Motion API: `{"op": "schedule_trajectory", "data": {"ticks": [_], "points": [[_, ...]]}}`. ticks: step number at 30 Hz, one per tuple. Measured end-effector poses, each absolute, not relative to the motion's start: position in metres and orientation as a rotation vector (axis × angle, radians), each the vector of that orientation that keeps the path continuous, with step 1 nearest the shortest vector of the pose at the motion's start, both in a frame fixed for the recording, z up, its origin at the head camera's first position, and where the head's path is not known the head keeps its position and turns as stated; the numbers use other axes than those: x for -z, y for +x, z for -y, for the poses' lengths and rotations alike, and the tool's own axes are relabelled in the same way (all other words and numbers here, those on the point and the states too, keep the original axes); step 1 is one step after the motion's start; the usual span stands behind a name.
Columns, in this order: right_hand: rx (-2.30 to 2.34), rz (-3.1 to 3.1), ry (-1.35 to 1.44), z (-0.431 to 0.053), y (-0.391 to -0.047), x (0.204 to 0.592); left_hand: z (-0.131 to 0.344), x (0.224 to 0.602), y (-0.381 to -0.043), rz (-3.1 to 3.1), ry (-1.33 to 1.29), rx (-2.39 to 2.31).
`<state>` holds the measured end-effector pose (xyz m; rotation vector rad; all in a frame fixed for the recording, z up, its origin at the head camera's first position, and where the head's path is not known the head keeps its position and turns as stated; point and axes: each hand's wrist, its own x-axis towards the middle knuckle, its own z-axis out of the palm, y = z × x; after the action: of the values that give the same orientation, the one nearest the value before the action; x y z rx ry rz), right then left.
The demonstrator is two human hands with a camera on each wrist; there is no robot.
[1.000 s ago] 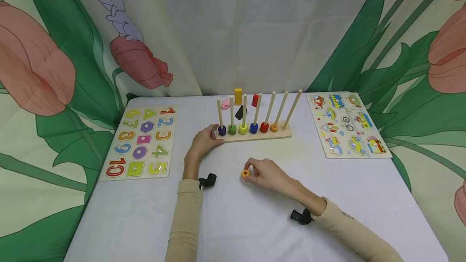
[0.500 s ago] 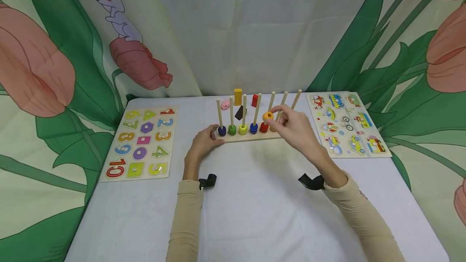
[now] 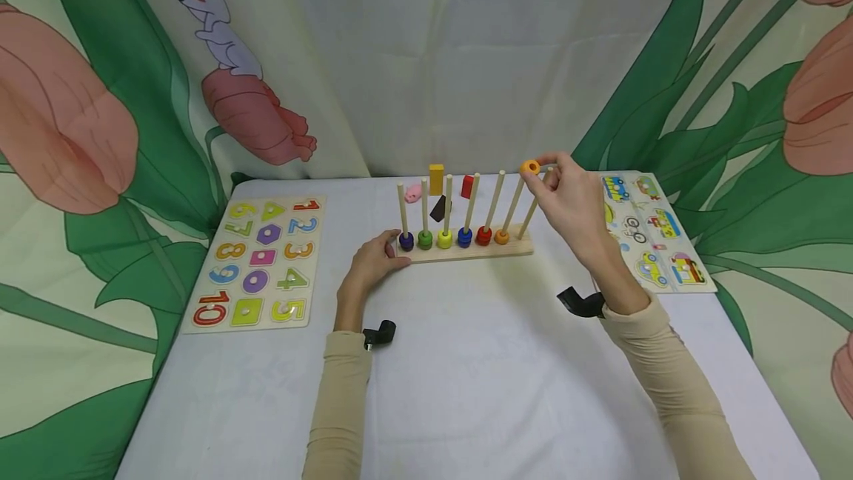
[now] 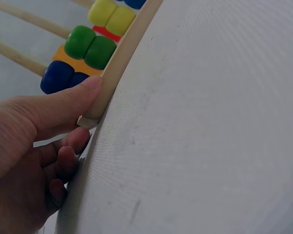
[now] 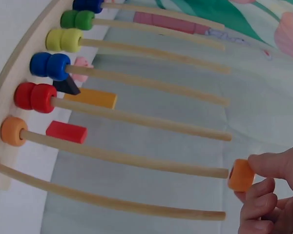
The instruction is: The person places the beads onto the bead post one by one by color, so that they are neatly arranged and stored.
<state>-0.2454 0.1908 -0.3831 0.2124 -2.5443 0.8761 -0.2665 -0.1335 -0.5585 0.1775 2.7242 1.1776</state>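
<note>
A wooden peg rack (image 3: 466, 252) stands mid-table, its upright pegs carrying coloured beads. Dark blue, green, yellow, blue and red pegs bear two beads each in the wrist views; one orange bead (image 5: 13, 130) sits low on its peg, and the rightmost peg (image 5: 112, 199) is bare. My left hand (image 3: 371, 258) grips the rack's left end, thumb on the front edge of the base. Between thumb and fingertips, my right hand (image 3: 571, 202) pinches another orange bead (image 5: 241, 175), right at the top of the orange peg (image 5: 136, 158).
Behind the rack are a yellow block (image 3: 436, 179), a red block (image 3: 466, 185), a black piece (image 3: 437, 208) and a pink pig-like figure (image 3: 412, 192). A number puzzle board (image 3: 255, 265) lies left; a vehicle puzzle board (image 3: 656, 235) lies right, partly behind the right hand.
My right hand has carried the orange bead from the table in front of the rack up and right to the orange peg's tip. The left hand stays on the rack's end.
</note>
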Motion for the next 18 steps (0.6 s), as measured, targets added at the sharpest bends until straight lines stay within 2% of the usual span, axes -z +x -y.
{"op": "schedule_trajectory", "data": {"ticks": [12, 18], "points": [[-0.866, 2.610, 0.214, -0.188, -0.253, 0.388, 0.133, 0.559, -0.267, -2.732, 0.176, -1.184], [-0.914, 2.524, 0.254, -0.184, -0.246, 0.394, 0.134, 0.555, -0.266, -2.729, 0.186, -1.194]]}}
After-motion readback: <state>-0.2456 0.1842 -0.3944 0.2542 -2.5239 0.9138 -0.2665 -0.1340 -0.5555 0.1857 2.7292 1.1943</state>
